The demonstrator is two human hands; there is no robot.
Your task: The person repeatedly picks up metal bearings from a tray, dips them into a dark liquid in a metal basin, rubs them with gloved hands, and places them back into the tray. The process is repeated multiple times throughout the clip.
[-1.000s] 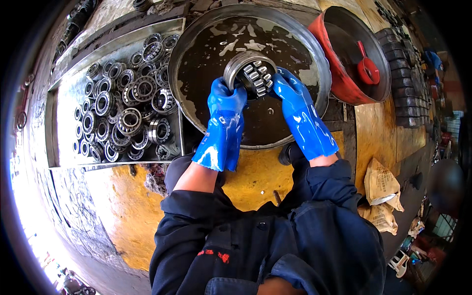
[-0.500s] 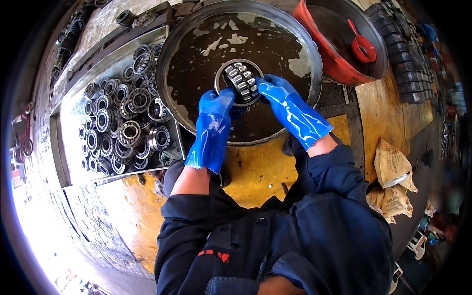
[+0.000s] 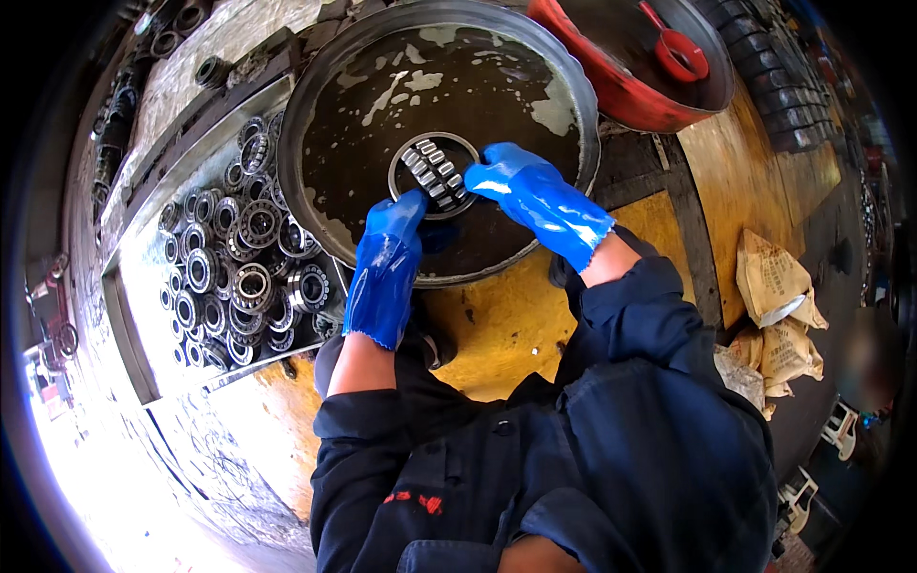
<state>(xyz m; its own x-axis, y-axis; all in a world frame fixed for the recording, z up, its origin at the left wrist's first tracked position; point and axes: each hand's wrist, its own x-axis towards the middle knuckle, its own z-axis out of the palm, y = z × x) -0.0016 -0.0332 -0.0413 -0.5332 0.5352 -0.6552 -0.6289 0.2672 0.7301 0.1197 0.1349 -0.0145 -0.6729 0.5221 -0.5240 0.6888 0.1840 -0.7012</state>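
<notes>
A large roller bearing (image 3: pixel 436 174) is held between my two hands over a wide round metal basin (image 3: pixel 292 143) of dark, murky liquid. Its inner part with two rows of shiny rollers sits tilted inside the outer ring. My left hand (image 3: pixel 394 222), in a blue rubber glove, grips the ring's lower left side. On the opposite side, my right hand (image 3: pixel 504 174), gloved the same way, has its fingers closed at the right edge of the bearing. Some fingertips of both hands are hidden behind the ring.
Left of the basin, a metal tray (image 3: pixel 129 334) holds many loose bearings (image 3: pixel 252 286). Beyond the basin to the right stands a red tub (image 3: pixel 630 95) with a red ladle (image 3: pixel 681 55) in it. Paper sacks (image 3: pixel 772 282) lie at the right, near a stack of dark ribbed parts (image 3: pixel 769 81).
The inner roller part is tilted further within the outer ring. The whole view has shifted, so basin, tub and hands appear further left.
</notes>
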